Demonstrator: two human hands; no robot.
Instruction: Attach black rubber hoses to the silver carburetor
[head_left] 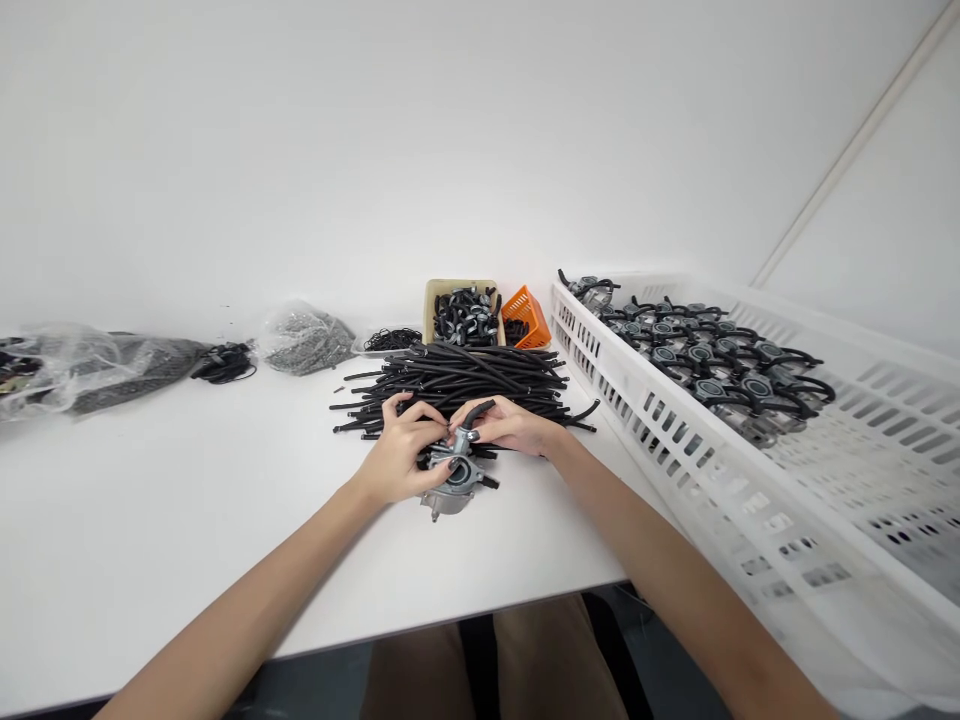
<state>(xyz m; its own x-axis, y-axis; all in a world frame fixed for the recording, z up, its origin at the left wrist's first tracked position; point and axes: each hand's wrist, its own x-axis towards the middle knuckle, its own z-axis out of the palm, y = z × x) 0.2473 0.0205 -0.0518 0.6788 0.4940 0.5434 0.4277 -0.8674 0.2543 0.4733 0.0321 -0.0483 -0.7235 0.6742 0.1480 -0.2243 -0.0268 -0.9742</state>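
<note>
Head view, looking down at a white surface (150, 520) where both hands meet over a small grey metal part (454, 485). The left hand (401, 455) wraps the part from the left, its fingers curled closed on the casting and holding it just above the surface near the front edge. The right hand (510, 425) comes in from the right, its fingers pinched narrow on a short black hose (476, 412) that curves up out of the top of the part. The two hands touch each other at the thumbs (the exact joint between hose and part is hidden by them).

Just behind the hands lies a heap of black hoses (465, 380), all running roughly left to right. Behind that heap stand a beige tray (431, 300) filled with black clips and, just beside it on the right, a small orange basket (529, 312). To the left of the tray lie a clear plastic bag (304, 340) of small grey pieces and, farther left, a larger bag (82, 365) of dark items. Along the right side runs a long white slotted crate (675, 420), holding rows of grey parts with black hoses (712, 360) fitted.
</note>
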